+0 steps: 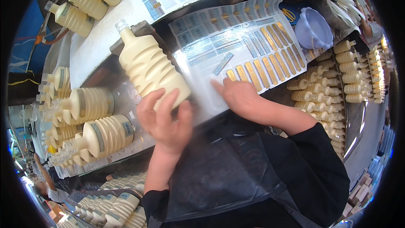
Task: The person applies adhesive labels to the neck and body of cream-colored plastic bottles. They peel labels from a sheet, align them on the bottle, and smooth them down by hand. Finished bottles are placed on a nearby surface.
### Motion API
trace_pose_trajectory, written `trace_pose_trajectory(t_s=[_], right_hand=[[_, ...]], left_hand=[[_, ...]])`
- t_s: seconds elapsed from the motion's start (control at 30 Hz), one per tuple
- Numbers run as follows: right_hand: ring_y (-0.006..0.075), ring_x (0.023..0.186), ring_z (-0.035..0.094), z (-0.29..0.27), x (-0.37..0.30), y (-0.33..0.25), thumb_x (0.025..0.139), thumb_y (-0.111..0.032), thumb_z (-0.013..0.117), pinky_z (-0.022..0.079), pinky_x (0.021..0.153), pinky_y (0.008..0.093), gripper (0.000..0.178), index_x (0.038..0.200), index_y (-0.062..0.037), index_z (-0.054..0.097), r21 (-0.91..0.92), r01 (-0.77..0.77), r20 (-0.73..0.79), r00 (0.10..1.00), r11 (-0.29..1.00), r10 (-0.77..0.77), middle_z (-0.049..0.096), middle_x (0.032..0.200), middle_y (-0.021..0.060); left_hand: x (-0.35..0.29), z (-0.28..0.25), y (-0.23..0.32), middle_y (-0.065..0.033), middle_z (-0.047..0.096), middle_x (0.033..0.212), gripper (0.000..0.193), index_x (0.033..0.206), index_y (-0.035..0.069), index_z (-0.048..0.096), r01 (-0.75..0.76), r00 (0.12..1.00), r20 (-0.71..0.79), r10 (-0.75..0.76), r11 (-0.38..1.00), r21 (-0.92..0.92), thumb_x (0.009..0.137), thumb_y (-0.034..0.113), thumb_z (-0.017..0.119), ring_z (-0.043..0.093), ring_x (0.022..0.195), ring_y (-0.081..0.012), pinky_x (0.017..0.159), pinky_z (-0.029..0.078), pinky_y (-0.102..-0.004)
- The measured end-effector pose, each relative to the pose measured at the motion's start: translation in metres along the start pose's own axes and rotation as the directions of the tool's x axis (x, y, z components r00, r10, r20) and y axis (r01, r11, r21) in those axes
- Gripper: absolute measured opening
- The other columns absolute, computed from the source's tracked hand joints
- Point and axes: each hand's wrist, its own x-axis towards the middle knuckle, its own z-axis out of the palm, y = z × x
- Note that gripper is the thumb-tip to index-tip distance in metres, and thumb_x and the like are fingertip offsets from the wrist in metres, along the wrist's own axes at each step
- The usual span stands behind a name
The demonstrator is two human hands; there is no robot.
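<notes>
A cream plastic bottle (149, 61) with a ribbed body and clear neck lies tilted, its neck end resting on a dark block (145, 29). My left hand (164, 118) is curled around its base end, the fingers a little blurred. My right hand (242, 97) is low over a sheet of labels (202, 67), one finger stretched toward the bare backing and the others bent. Gold labels (253, 74) in rows are just beyond its knuckles. One blue label strip (222, 63) sits askew on the sheet near them. Nothing shows between the right fingers.
Cream bottles with labels stand or lie at left (105, 133) and upper left (76, 19). A second label sheet (156, 0) lies on the white surface ahead. A lilac bucket (313, 29) stands at right, and stacked bottles (318, 97) fill the space below it.
</notes>
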Motion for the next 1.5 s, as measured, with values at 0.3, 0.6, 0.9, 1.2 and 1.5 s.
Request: trace_pose_trajectory(t_s=[0.3, 0.6, 0.9, 1.2, 1.5], right_hand=[[0.0305, 0.081, 0.072, 0.010, -0.018, 0.017, 0.082, -0.004, 0.064, 0.057, 0.065, 0.0420, 0.050, 0.132, 0.0000, 0.061, 0.097, 0.077, -0.199, 0.978, 0.992, -0.057, 0.066, 0.121, 0.0154], [0.0339, 0.087, 0.074, 0.017, 0.007, 0.000, 0.083, -0.006, 0.065, 0.060, 0.073, 0.0430, 0.043, 0.126, -0.0007, 0.064, 0.220, -0.078, 0.049, 0.996, 0.972, 0.069, 0.064, 0.136, 0.0151], [0.0123, 0.074, 0.066, -0.116, 0.026, 0.195, 0.092, -0.025, 0.073, 0.054, 0.073, 0.0312, 0.023, 0.096, -0.0029, 0.078, 0.679, -0.016, -0.605, 0.553, 0.734, 0.572, 0.074, 0.081, 0.0046], [0.0293, 0.082, 0.073, -0.218, 0.099, 0.426, 0.085, -0.040, 0.068, 0.055, 0.077, 0.0402, 0.032, 0.094, -0.0115, 0.081, 0.233, -0.541, -0.536, 0.622, 0.808, 0.571, 0.076, 0.088, 0.0134], [0.0061, 0.060, 0.055, -0.216, 0.105, 0.483, 0.094, -0.034, 0.067, 0.038, 0.050, 0.0217, 0.021, 0.089, -0.0138, 0.068, 0.727, -0.411, -0.099, 0.731, 0.551, 0.675, 0.059, 0.072, -0.0029]], left_hand=[[0.003, 0.008, 0.007, -0.0099, 0.065, 0.093, 0.027, 0.100, 0.007, 0.073, 0.018, 1.000, 0.013, -0.016, 0.983, -0.182, 0.076, -0.002, 0.074, 0.060, 0.082, -0.0280, 0.073, 0.048, -0.0381], [0.001, 0.011, 0.017, -0.0115, 0.065, 0.086, 0.016, 0.096, 0.003, 0.072, -0.047, 0.991, 0.109, 0.080, 0.960, -0.275, 0.082, -0.005, 0.074, 0.062, 0.076, -0.0262, 0.066, 0.048, -0.0340], [0.007, 0.014, 0.017, -0.0117, 0.066, 0.083, 0.019, 0.096, 0.003, 0.070, -0.071, 0.986, 0.124, 0.108, 0.961, -0.268, 0.080, -0.007, 0.072, 0.063, 0.074, -0.0281, 0.066, 0.049, -0.0359], [0.016, 0.054, 0.034, -0.0083, 0.067, 0.084, 0.028, 0.097, 0.005, 0.070, -0.147, 0.879, 0.359, 0.315, 0.893, -0.425, 0.071, -0.003, 0.074, 0.065, 0.073, -0.0271, 0.063, 0.051, -0.0375], [0.017, 0.079, 0.030, -0.0103, 0.067, 0.105, 0.037, 0.110, 0.006, 0.069, -0.028, 0.761, 0.572, 0.307, 0.896, -0.443, 0.074, 0.002, 0.074, 0.067, 0.092, -0.0290, 0.077, 0.053, -0.0390]])
